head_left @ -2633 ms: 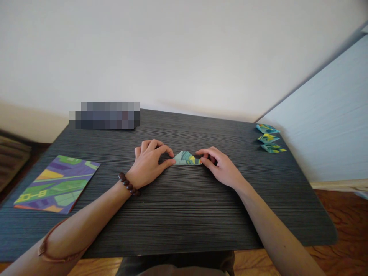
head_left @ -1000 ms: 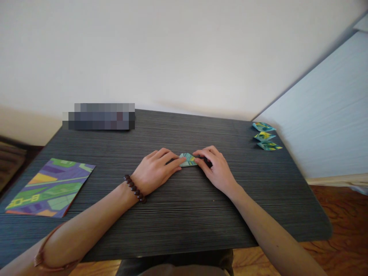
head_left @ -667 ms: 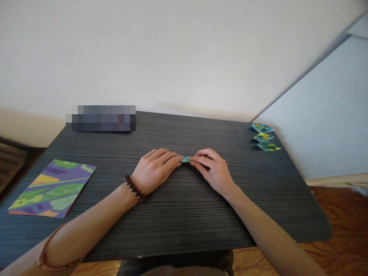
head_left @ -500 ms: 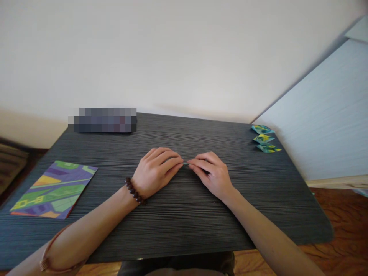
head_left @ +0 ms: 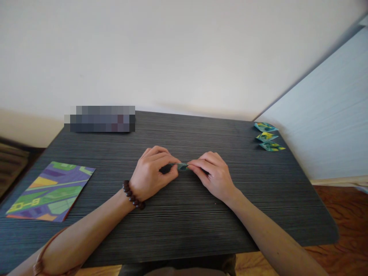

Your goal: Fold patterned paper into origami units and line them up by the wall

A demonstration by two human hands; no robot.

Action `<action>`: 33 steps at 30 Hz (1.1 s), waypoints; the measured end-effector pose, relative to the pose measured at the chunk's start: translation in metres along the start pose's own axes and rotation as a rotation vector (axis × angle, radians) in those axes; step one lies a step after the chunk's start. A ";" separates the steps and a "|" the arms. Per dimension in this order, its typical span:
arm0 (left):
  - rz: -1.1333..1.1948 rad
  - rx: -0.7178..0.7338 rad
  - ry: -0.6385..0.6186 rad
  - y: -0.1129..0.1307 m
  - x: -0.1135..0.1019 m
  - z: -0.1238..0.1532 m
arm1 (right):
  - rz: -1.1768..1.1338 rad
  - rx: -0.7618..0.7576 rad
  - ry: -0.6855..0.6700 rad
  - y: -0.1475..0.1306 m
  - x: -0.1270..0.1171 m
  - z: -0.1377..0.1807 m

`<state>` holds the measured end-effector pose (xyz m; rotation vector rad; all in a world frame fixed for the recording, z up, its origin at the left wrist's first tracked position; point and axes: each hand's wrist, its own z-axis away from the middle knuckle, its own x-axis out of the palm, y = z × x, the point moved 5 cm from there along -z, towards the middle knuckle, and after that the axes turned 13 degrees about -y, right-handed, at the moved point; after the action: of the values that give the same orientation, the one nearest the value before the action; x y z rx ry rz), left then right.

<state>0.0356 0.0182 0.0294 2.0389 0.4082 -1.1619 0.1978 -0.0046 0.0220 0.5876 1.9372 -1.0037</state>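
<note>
A small green folded paper (head_left: 182, 166) sits low over the middle of the desk (head_left: 178, 226), between the two hands. The left hand (head_left: 155, 168) pinches its left end between thumb and fingers; the right hand (head_left: 211, 172) nips the other end, and the fingertips hide much of it. Well apart to the left lies a purple-and-green patterned paper square (head_left: 51, 191). A pixelated dark object (head_left: 100, 120) occupies the far left corner. Three folded paper pieces (head_left: 267, 137) stand in a row near the right edge, clear of both hands.
</note>
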 end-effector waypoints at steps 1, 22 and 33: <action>-0.003 0.001 -0.007 -0.001 0.000 0.000 | 0.000 -0.004 -0.002 0.001 -0.001 0.000; -0.048 0.013 0.010 -0.005 -0.003 0.001 | -0.010 -0.004 -0.031 0.001 -0.002 -0.001; -0.087 0.037 -0.072 -0.017 -0.007 0.000 | -0.036 0.024 -0.062 0.012 -0.007 0.001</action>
<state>0.0216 0.0308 0.0278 2.0213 0.4462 -1.3002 0.2108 0.0013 0.0224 0.5305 1.8894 -1.0572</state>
